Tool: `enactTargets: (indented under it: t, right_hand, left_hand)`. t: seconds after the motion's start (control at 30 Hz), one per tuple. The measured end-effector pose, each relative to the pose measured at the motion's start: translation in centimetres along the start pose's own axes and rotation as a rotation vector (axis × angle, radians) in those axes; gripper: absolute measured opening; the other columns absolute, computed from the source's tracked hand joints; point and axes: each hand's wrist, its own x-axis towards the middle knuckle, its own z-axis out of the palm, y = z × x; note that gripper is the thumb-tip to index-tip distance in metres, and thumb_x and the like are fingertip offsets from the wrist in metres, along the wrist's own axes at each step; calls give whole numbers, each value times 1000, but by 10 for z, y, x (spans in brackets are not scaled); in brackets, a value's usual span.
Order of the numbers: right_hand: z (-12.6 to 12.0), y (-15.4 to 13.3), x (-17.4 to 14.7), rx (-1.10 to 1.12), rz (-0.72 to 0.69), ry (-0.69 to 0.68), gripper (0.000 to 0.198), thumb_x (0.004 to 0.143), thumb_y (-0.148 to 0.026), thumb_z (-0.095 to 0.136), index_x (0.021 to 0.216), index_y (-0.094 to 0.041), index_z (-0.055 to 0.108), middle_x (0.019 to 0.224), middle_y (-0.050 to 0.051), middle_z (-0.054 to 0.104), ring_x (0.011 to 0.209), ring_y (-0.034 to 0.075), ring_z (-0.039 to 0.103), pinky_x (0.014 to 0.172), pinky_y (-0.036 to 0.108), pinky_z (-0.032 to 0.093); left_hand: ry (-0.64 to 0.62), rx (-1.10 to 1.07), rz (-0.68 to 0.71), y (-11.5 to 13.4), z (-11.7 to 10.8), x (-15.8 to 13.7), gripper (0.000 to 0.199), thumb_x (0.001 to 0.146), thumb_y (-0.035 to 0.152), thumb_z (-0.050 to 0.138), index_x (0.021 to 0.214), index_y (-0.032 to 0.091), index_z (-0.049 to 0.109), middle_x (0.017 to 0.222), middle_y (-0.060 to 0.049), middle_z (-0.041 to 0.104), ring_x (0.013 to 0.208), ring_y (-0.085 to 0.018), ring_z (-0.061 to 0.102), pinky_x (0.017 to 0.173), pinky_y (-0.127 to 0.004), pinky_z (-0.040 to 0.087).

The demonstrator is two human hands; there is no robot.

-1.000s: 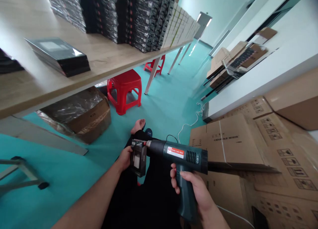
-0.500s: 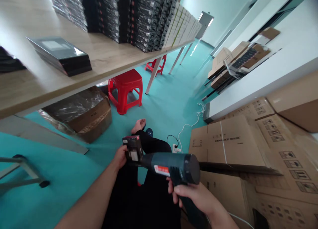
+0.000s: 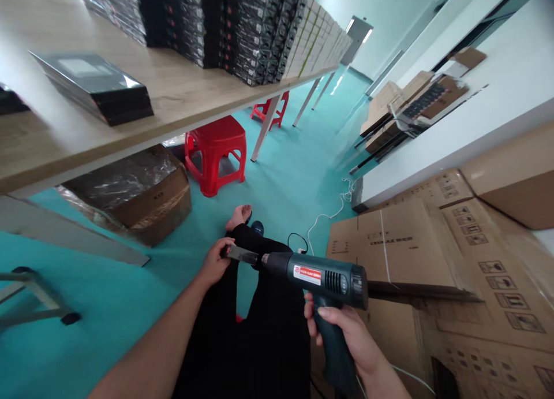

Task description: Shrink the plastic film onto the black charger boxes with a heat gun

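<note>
My right hand [image 3: 335,324] is closed around the handle of a dark green heat gun [image 3: 320,275], whose metal nozzle points left. In my left hand [image 3: 216,261] is a small dark box [image 3: 242,254], gripped at its left end and turned so that a narrow side faces up. The nozzle tip is close to the box's right end; whether they touch I cannot tell. Both are over my black-trousered legs. On the wooden table [image 3: 173,93] to the left lies a short pile of flat dark boxes [image 3: 99,87] in shiny film.
Tall stacks of film-wrapped boxes [image 3: 225,29] stand farther along the table. Red stools [image 3: 216,150] and an open carton [image 3: 151,197] with clear plastic are beside and under it. Large cartons [image 3: 398,243] crowd the right side. A white cable [image 3: 320,217] trails over the floor.
My left hand has turned the box from its broad face to a narrow side. The heat gun has shifted right, and its nozzle now shows clear of the box.
</note>
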Motion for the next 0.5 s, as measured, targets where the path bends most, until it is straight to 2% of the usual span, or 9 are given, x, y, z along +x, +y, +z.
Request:
enactTargets:
  t: [0.23,0.4,0.5]
  right_hand:
    - [10,2,6,-9,16,-44,30,79,-25,58,107,-13,62,87,9,66,64,17,61,52,27,48]
    - [10,-4,10,-28,2,13,29,78,-26,60,105,-14,63,86,8,66,64,17,61,53,27,48]
    - [7,-5,9,-43,40,-30,30,78,-24,60,105,-13,63,86,9,66,63,16,61,51,26,47]
  left_hand:
    - [-1,-2,-10,5,0,-2,37,63,4,46,93,19,59,116,-7,58,113,-23,51,101,-42,33]
    - [21,-72,-61,9,1,-2,37,62,7,49,94,20,62,116,-7,58,113,-24,50,101,-40,33]
    - [37,-150,-132,8,1,-2,38,60,7,51,94,20,63,102,-4,62,101,-22,55,94,-35,37]
